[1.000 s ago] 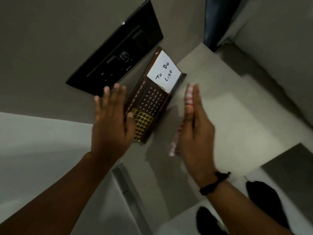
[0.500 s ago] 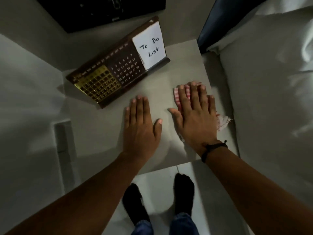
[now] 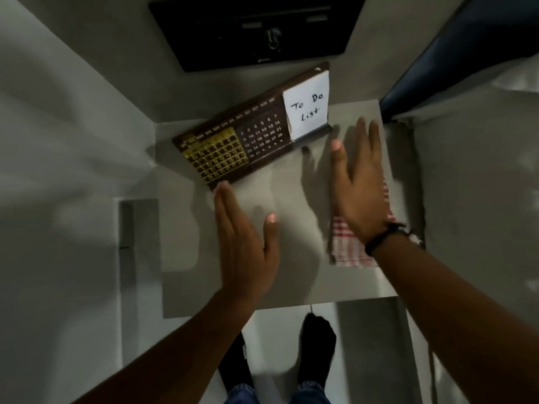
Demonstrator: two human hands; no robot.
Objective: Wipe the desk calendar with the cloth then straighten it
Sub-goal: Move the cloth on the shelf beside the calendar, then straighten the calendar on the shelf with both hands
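Observation:
A brown desk calendar (image 3: 256, 132) with a gold grid, white dates and a white "To Do List" pad stands askew at the back of a small grey table (image 3: 204, 263). A red-and-white checked cloth (image 3: 350, 243) lies flat on the table's right side. My left hand (image 3: 245, 243) hovers open, fingertips close to the calendar's near-left corner. My right hand (image 3: 358, 182) is raised above the cloth, fingers spread, holding nothing, reaching toward the pad end of the calendar.
A black panel (image 3: 256, 27) hangs on the wall behind the table. A bed with a white sheet (image 3: 481, 199) and dark headboard (image 3: 466, 53) sits to the right. My feet in dark socks (image 3: 318, 345) stand on the floor below the table's front edge.
Both hands have lifted off the table and moved forward toward the calendar. My right hand has left the cloth, which stays on the table.

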